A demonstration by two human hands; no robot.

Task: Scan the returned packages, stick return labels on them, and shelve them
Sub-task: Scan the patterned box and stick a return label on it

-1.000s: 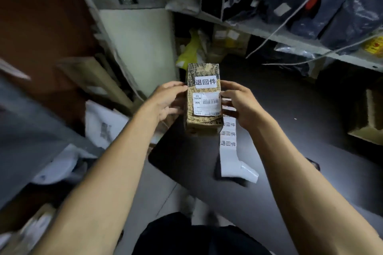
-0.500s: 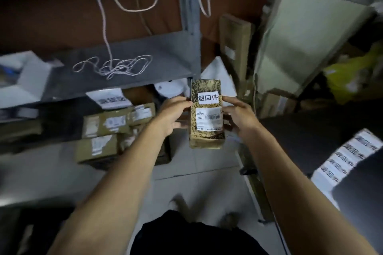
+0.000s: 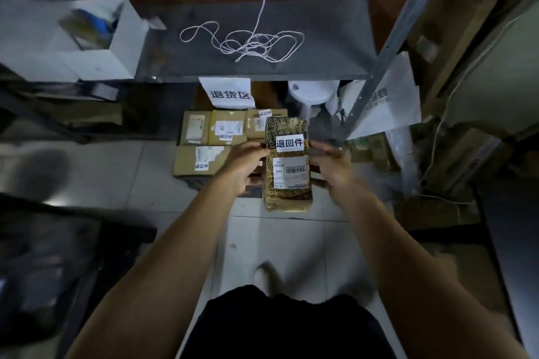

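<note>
On the far left a white box [image 3: 99,38] with an open top sits on the grey shelf [image 3: 320,67], blurred. A tangle of white string [image 3: 248,44] lies in the middle of the shelf board. A paper sign [image 3: 229,93] hangs from the shelf's front edge. Under it, on the floor [image 3: 116,172], several brown parcels [image 3: 201,160] lie side by side, at least 3 of them with small white labels. The left hand [image 3: 243,165] grips the left edge of the package [image 3: 287,163], fingers curled onto it. The package, a patterned gold-and-black box, is held lengthwise in the air between both hands, in front of the shelf and over the right end of the parcels. A white return label [image 3: 289,143] sits on its upper face, with a barcode slip [image 3: 291,170] just below it. The right hand [image 3: 334,165] grips the right edge, thumb on top. Further right stands the shelf's metal post [image 3: 376,52], with a white bag [image 3: 388,102] behind it.
</note>
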